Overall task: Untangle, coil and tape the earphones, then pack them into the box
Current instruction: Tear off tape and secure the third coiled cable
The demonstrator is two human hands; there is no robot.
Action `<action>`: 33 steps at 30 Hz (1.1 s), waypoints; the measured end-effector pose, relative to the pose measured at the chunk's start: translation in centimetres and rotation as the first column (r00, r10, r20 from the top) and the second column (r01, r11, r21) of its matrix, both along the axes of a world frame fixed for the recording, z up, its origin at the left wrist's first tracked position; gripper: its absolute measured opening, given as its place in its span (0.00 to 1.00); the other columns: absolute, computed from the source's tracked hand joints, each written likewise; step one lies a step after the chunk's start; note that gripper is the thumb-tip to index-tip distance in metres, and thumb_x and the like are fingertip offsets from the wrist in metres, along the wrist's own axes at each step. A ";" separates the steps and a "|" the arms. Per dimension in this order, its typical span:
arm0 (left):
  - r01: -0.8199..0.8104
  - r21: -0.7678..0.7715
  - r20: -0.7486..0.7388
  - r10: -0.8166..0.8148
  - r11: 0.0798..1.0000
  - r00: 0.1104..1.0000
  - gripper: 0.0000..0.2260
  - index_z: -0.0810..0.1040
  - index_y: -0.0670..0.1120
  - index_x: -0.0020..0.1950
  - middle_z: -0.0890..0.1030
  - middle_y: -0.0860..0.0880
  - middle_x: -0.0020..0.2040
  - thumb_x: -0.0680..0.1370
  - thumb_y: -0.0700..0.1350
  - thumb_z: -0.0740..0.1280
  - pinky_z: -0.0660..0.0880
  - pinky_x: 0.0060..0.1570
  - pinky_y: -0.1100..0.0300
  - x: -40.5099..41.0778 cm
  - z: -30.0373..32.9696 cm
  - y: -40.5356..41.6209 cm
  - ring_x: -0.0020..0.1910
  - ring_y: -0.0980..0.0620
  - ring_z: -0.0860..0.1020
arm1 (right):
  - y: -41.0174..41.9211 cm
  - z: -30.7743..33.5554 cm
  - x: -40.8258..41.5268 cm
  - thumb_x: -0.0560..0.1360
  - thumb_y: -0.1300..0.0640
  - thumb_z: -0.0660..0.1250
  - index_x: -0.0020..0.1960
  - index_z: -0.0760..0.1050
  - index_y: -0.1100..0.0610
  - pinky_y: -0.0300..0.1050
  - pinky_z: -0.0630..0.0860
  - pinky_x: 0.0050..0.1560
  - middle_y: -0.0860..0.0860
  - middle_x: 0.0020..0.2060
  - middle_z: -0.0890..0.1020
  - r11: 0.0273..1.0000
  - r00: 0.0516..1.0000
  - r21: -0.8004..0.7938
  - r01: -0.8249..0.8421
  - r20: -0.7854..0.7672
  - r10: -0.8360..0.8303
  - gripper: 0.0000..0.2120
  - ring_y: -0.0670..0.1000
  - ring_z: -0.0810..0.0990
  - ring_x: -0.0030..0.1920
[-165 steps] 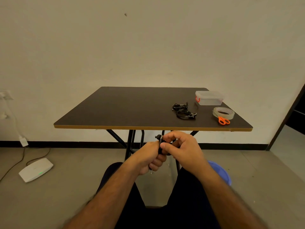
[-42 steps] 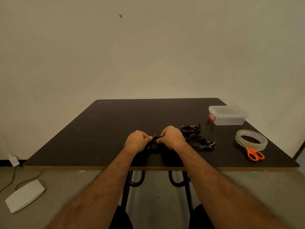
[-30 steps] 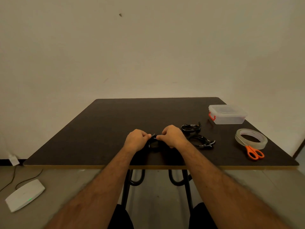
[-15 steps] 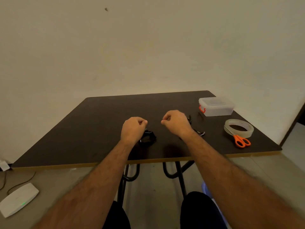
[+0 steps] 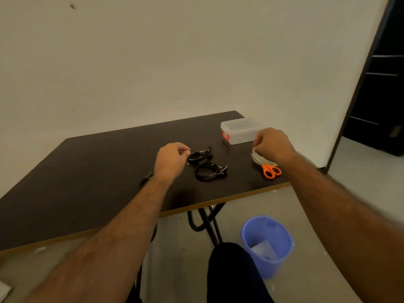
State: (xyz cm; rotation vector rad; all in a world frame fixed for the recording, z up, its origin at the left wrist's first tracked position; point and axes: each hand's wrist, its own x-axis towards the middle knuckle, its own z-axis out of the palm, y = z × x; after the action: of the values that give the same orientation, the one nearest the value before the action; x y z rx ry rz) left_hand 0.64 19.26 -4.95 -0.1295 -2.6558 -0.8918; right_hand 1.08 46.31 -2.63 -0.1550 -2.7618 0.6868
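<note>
Left hand (image 5: pixel 171 159) hovers over mid-surface (image 5: pixel 87 182), fingers curled, thumb and forefinger pinched together — no object visibly held. Right hand (image 5: pixel 273 145), at 3 o'clock from it, curls down onto the tape roll (image 5: pixel 259 159); whether it grips is unclear. Two coiled black earphones (image 5: pixel 209 171) — glossy, thin cord — lie between the hands. The translucent plastic box (image 5: pixel 239 131), lid on, red latch, sits at 1 o'clock. Orange-handled scissors (image 5: pixel 271 171) lie beside the roll.
</note>
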 end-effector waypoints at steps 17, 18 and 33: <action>0.091 -0.068 0.304 -0.066 0.994 0.950 0.09 0.83 0.43 0.52 0.83 0.46 0.49 0.77 0.47 0.70 0.73 0.41 0.58 -3.4 -2.4 17.7 0.47 0.48 0.80 | 3.1 -4.1 1.7 0.74 0.52 0.72 0.54 0.79 0.54 0.48 0.80 0.53 0.52 0.46 0.83 0.990 0.975 0.139 0.030 0.214 -0.060 0.10 0.51 0.81 0.47; 0.073 -0.052 0.315 -0.053 0.996 0.948 0.08 0.83 0.43 0.51 0.83 0.46 0.48 0.77 0.45 0.70 0.74 0.41 0.57 -3.5 -2.5 17.9 0.47 0.48 0.80 | 3.0 -4.2 1.7 0.75 0.52 0.72 0.55 0.79 0.54 0.48 0.79 0.53 0.52 0.47 0.82 0.988 0.974 0.153 0.026 0.220 -0.060 0.11 0.51 0.81 0.48; -0.002 0.351 0.332 -0.122 0.936 0.935 0.02 0.85 0.49 0.47 0.83 0.51 0.46 0.77 0.44 0.72 0.79 0.50 0.52 -4.0 -4.0 19.5 0.47 0.52 0.80 | 4.1 -3.8 2.7 0.76 0.60 0.70 0.52 0.79 0.55 0.43 0.83 0.37 0.54 0.42 0.83 0.927 0.953 -0.375 0.015 0.286 0.101 0.06 0.49 0.85 0.35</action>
State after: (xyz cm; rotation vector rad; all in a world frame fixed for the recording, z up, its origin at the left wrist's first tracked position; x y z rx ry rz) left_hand -3.39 38.77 -8.98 0.0378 -2.7628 -1.5147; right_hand 3.74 50.36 -6.44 -0.3016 -2.8892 1.2998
